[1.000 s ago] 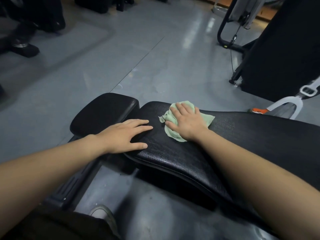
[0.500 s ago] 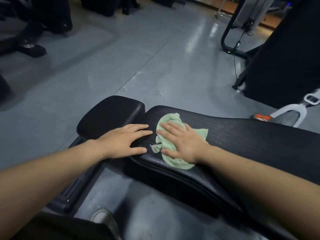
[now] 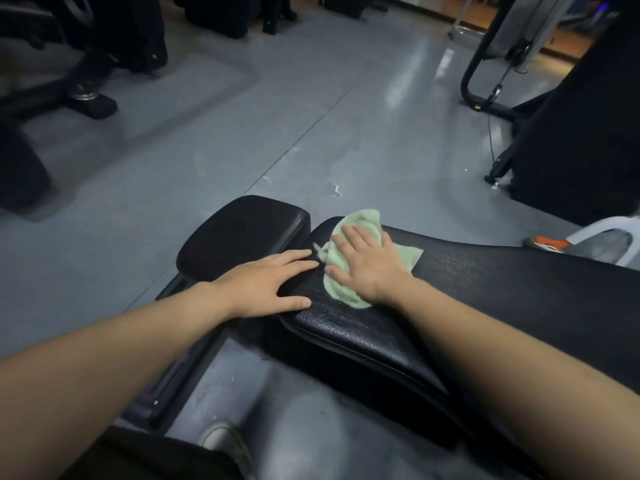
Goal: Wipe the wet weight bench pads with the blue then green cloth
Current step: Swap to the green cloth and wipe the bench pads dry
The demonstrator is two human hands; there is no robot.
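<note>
Right hand [image 3: 369,268] flat, fingers spread, pressing green cloth [image 3: 349,258] on long bench pad [image 3: 485,289] near its end. Left hand [image 3: 266,287] flat, spread, bridging to small pad [image 3: 242,230].

Dim gym room with a glossy grey floor

The grey floor [image 3: 311,109] shone with pale streaks of reflected light, and a thin seam crossed it diagonally. Dark exercise machines [image 3: 114,39] stood along its far left edge. At the far right corner rose a curved black machine frame [image 3: 471,74] beside a large black panel [image 3: 588,126]; a white plastic chair [image 3: 609,237] sat by the right edge.
</note>
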